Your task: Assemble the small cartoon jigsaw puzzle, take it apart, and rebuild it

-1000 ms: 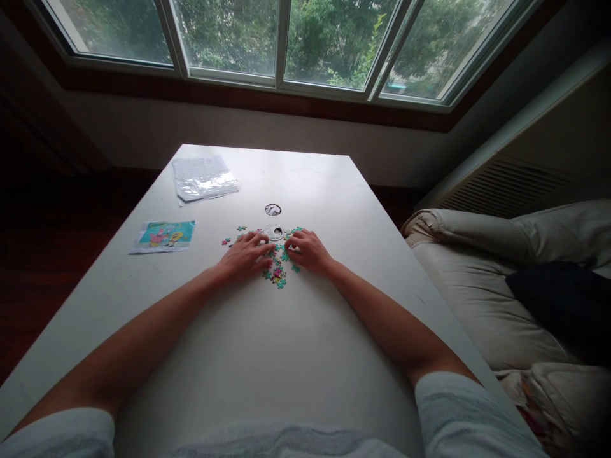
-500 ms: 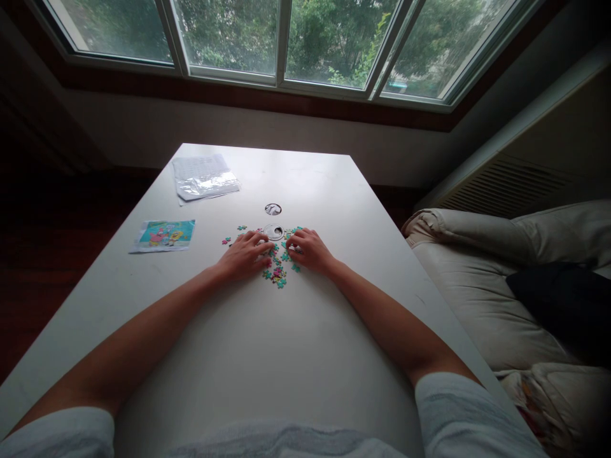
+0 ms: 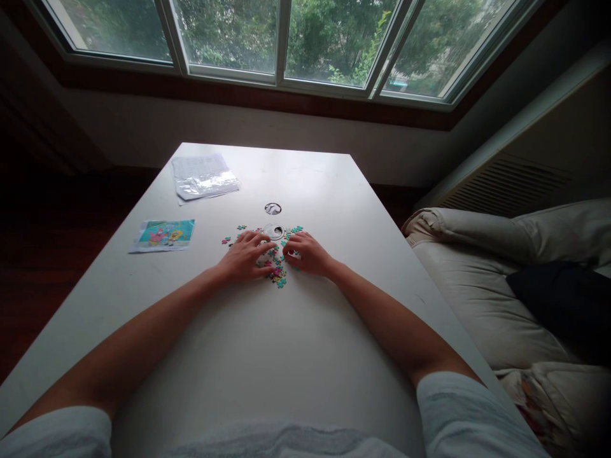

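Note:
Small jigsaw puzzle pieces (image 3: 277, 275), mostly teal with some pink and yellow, lie in a loose heap on the white table (image 3: 281, 343). My left hand (image 3: 247, 254) rests over the left side of the heap, fingers spread and thumb apart. On the right side, my right hand (image 3: 306, 253) bends its fingers over more pieces, with a gap between thumb and fingers. Neither hand visibly grips a piece, though the palms hide those beneath. Just beyond the fingertips is a round fitting (image 3: 274, 231) with a dark hole.
A small cartoon picture sheet (image 3: 167, 235) lies at the left. Behind it are papers in a clear plastic sleeve (image 3: 205, 177). A second round opening (image 3: 273, 208) sits farther back in the tabletop. A beige sofa (image 3: 477, 286) stands along the right side.
My left thumb has moved down and away from the fingers, spreading the hand wider. The right hand has shifted slightly, its thumb now lower and more apart.

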`<state>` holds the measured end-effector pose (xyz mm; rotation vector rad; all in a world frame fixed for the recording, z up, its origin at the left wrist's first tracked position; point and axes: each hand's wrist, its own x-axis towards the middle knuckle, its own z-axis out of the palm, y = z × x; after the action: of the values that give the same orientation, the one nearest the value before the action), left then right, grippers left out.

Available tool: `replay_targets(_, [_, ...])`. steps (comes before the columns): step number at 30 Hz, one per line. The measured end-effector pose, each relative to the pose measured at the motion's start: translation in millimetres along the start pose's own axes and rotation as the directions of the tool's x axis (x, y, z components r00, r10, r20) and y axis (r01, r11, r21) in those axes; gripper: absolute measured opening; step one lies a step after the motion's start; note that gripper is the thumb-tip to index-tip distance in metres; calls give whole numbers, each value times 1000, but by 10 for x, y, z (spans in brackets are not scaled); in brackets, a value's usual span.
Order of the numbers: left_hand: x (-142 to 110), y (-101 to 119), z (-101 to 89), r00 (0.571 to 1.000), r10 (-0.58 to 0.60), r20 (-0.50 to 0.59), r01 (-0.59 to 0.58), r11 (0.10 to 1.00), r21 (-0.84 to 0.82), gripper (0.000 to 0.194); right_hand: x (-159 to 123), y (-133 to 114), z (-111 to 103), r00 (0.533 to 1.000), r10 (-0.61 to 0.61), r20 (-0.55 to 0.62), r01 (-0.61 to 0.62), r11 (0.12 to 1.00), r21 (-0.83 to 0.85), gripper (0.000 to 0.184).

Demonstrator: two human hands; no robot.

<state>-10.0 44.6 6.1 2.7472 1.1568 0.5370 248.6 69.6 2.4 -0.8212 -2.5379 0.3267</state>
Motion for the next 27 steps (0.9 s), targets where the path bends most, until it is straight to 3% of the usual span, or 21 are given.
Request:
replay_targets(9, [0, -48, 49, 1000, -21, 2, 21, 1000, -12, 52, 9, -169, -35, 981, -108, 162, 103, 994, 39, 13])
replay_targets(19, [5, -76, 55, 999, -36, -4, 36, 999, -10, 42, 16, -187, -17, 979, -125, 162, 113, 990, 81, 9])
replay_targets(27, [4, -72, 48, 1000, -19, 6, 19, 1000, 7, 41, 27, -178, -12, 979, -119, 165, 75, 964, 255, 8])
